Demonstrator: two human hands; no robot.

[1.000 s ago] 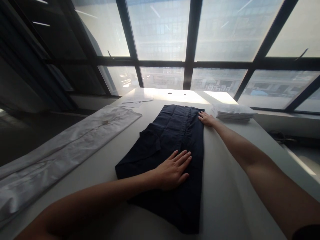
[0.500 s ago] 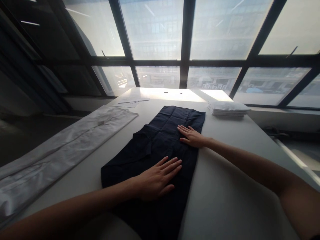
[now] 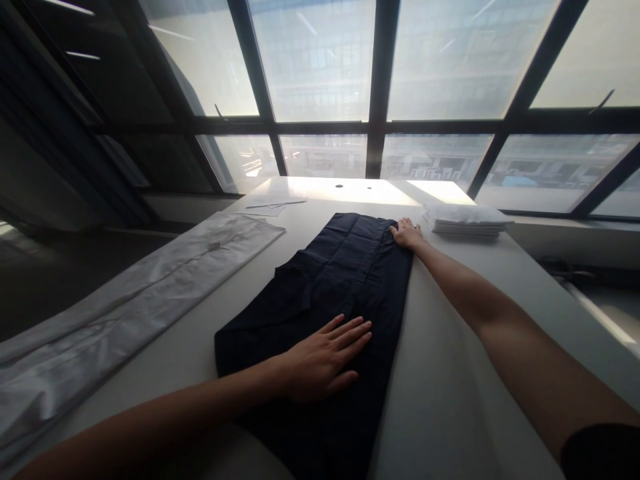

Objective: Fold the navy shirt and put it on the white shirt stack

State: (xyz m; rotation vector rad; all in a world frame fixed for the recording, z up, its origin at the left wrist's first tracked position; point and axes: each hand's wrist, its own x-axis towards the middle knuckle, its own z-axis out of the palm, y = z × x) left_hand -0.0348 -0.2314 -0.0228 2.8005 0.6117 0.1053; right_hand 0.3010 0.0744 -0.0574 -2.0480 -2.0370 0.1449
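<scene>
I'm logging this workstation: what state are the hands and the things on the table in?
Left hand: flat on the dark garment, fingers extended.
Right hand: at the garment's far right corner; grip unclear.
Dark garment: laid flat, creased.
Long white cloth: laid out, wrinkled.
White stack: folded layers.
White sheets: flat, overlapping.

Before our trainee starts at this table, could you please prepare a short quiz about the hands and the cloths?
1. Which hand is at the far right corner of the dark cloth: left or right?
2. True or false: the stack of folded white cloth lies on top of the dark cloth.
3. Fill in: the long white cloth lies to the ___ of the dark cloth.

Key:
1. The right hand; the left hand lies flat, nearer the camera.
2. False; it lies on the table.
3. Left.
</scene>
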